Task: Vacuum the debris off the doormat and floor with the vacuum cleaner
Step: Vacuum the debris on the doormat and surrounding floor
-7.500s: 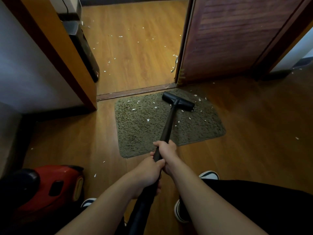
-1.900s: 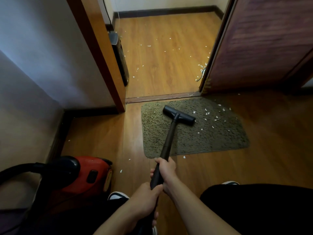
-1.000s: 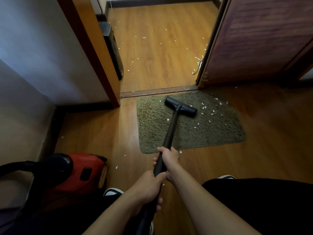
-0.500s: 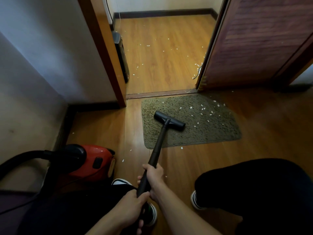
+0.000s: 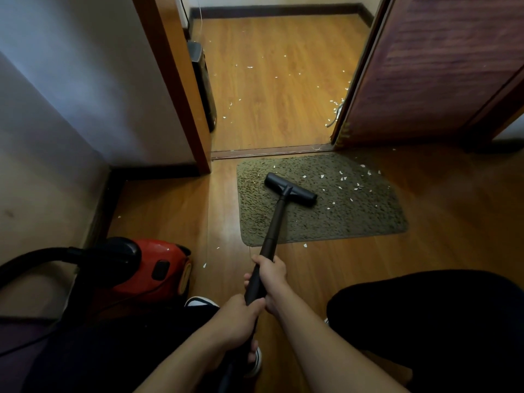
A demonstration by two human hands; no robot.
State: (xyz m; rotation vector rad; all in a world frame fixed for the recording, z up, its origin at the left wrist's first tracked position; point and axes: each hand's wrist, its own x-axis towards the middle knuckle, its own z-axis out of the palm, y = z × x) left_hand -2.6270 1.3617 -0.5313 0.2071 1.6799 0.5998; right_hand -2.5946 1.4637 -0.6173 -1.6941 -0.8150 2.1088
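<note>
Gripping the black wand (image 5: 272,231), right hand (image 5: 273,282) ahead of left hand (image 5: 236,321).

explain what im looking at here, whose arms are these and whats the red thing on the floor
No robot here, only a person. The picture comes from a wide-angle camera worn on their head, looking forward and down, so the arms at the bottom are their own. Both hands grip the black wand of a vacuum cleaner: the right hand is farther along it, the left hand nearer the body. The wand's flat head rests on the left part of a green-brown doormat. The red thing is the vacuum's body, with its black hose leading off left. The white scraps on the mat's right part, and more on the wooden floor beyond the doorway, are the debris to suck up.
</note>
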